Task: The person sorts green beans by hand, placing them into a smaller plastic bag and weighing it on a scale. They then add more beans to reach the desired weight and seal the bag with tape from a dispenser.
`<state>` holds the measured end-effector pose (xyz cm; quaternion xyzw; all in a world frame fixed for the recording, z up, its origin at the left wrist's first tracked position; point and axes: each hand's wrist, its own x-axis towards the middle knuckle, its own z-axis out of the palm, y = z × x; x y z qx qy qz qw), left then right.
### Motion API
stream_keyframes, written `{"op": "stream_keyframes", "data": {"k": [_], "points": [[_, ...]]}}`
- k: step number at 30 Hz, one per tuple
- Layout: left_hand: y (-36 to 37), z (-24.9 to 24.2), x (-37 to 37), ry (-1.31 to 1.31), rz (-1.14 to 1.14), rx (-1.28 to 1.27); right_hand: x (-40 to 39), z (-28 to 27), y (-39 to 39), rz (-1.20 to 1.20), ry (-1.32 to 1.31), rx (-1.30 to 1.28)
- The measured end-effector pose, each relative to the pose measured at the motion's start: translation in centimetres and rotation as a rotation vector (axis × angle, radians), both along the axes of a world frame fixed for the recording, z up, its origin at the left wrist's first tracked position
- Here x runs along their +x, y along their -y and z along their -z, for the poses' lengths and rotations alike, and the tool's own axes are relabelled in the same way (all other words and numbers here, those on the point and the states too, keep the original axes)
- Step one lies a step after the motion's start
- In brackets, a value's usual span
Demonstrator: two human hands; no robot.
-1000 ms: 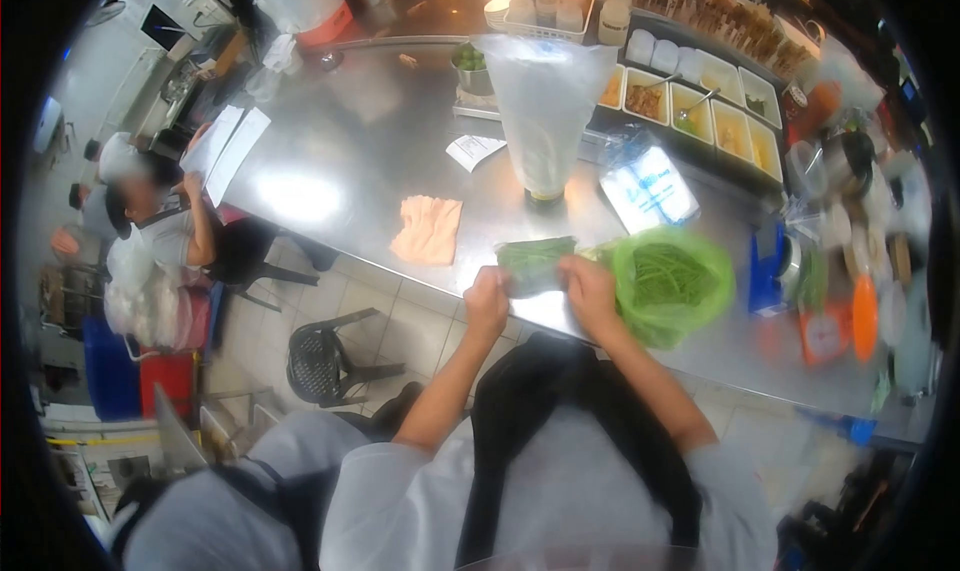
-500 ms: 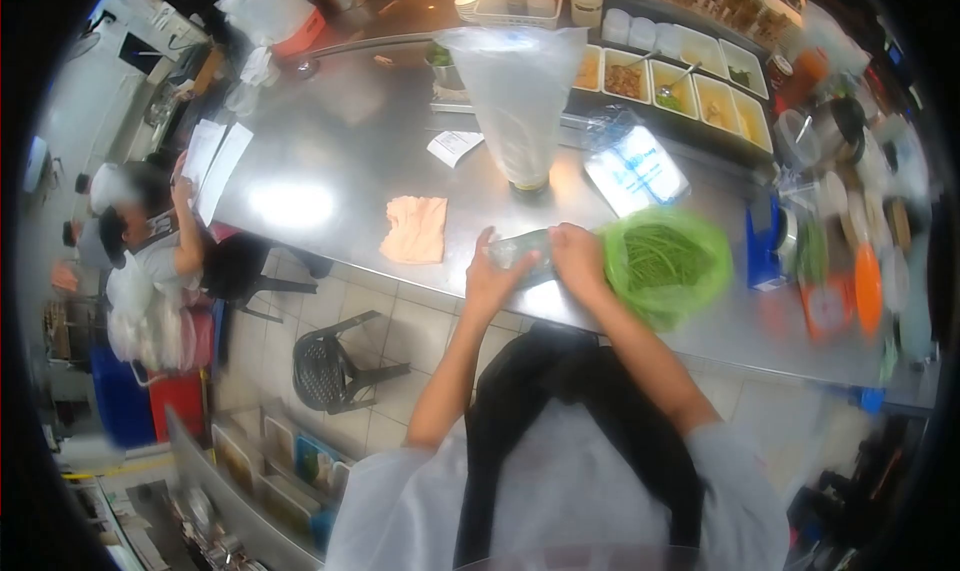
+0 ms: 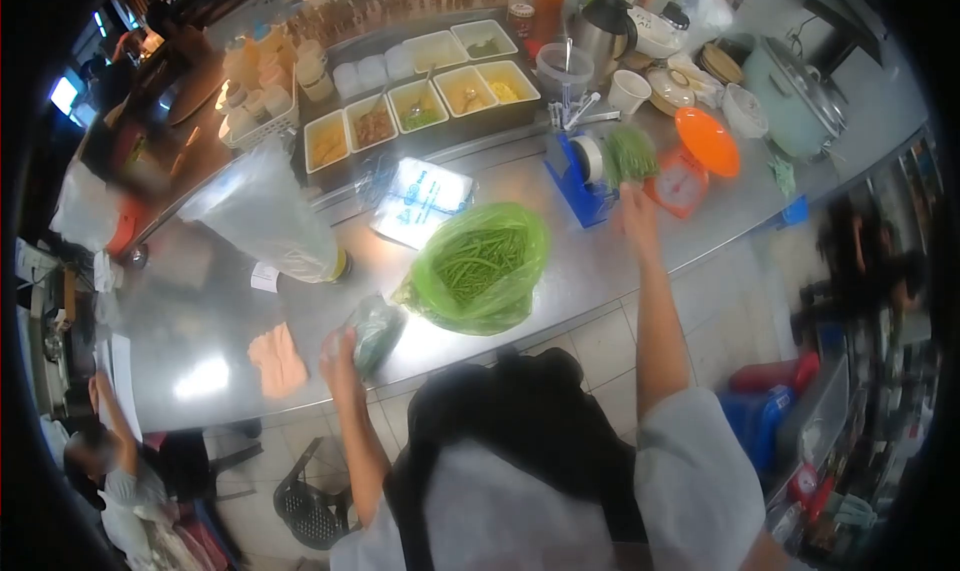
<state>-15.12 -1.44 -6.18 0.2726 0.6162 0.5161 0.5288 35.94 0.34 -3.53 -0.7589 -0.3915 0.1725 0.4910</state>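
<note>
My left hand [image 3: 342, 369] rests at the counter's front edge, against a clear plastic bag [image 3: 376, 336] with something green inside; whether its fingers grip the bag is unclear. Out to the right, my right hand [image 3: 636, 211] is closed on a bag of green vegetables [image 3: 632, 156], blurred by motion. This bag is between a blue tape dispenser [image 3: 580, 186] and an orange scale [image 3: 678, 185]. An open green bag [image 3: 520, 306] full of thin green pods or stems stands between my hands. Left of my left hand lies an orange cloth [image 3: 278, 361].
Food trays [image 3: 372, 126] line the counter's back. A pack in white and blue [image 3: 424, 203] and a tall plastic bag [image 3: 262, 216] stand behind. An orange plate [image 3: 707, 142] is beside the scale. A seated person [image 3: 120, 471] is at the far left; a black stool [image 3: 312, 501] is below.
The view has turned to the right. My hands, together on a clear bag before, are now far apart. My right hand has moved right and now holds green vegetables near the scale.
</note>
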Motion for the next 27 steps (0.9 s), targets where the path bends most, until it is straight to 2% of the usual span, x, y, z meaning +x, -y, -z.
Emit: {"op": "stream_keyframes", "data": {"k": [1,3,6,9,13,15,18,22,25,27], "points": [[0.1,-0.3,0.2,-0.008,-0.007,-0.001,-1.0,-1.5,-0.4,-0.007,-0.008,-0.001],[0.1,-0.9,0.5,-0.093,-0.006,0.018,-2.8,-4.3,-1.2,0.098,-0.279,-0.238],[-0.1,-0.6,0.2,-0.046,0.032,0.011,-1.3,-3.3,-2.8,0.008,-0.430,-0.192],[-0.3,0.1,-0.1,-0.071,0.033,0.019,-1.7,-4.6,-2.6,0.099,-0.593,-0.163],[-0.1,-0.7,0.2,-0.073,0.044,0.015,-1.1,-5.1,-2.7,0.031,-0.541,-0.199],[-0.1,-1.4,0.4,-0.005,0.067,-0.009,-0.7,-5.7,-2.9,-0.001,-0.527,-0.310],[-0.3,-1.0,0.4,-0.055,0.034,0.001,-0.7,-5.9,-3.3,-0.031,-0.460,-0.341],[-0.5,-0.1,-0.4,-0.004,0.097,0.014,-1.3,-6.2,-2.8,-0.040,-0.409,-0.319],[-0.1,-0.6,-0.1,-0.092,0.071,0.005,-0.5,-4.7,-3.1,-0.072,-0.382,-0.277],[-0.1,-1.2,0.2,-0.073,0.061,-0.007,-0.2,-4.6,-3.3,-0.081,-0.473,-0.277]]}}
